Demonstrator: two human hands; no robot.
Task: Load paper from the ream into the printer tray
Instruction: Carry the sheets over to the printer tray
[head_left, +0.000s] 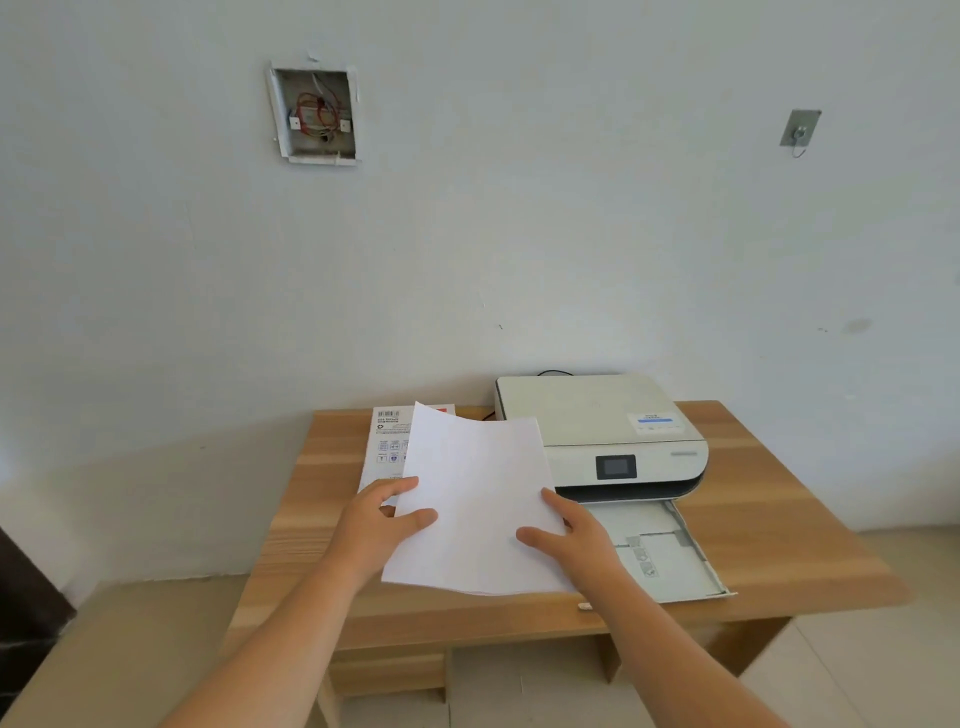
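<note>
I hold a thin stack of white paper above the wooden table, tilted up towards me. My left hand grips its left edge, thumb on top. My right hand grips its right edge. Behind the sheets, at the left, lies the paper ream in its printed wrapper, mostly hidden by the stack. The white printer stands at the back right of the table. Its paper tray is pulled out towards me, just right of my right hand, and looks bare inside.
The table stands against a pale wall. A black cable runs behind the printer. A small white scrap lies at the table's front edge. An open wall box with wires is high on the wall.
</note>
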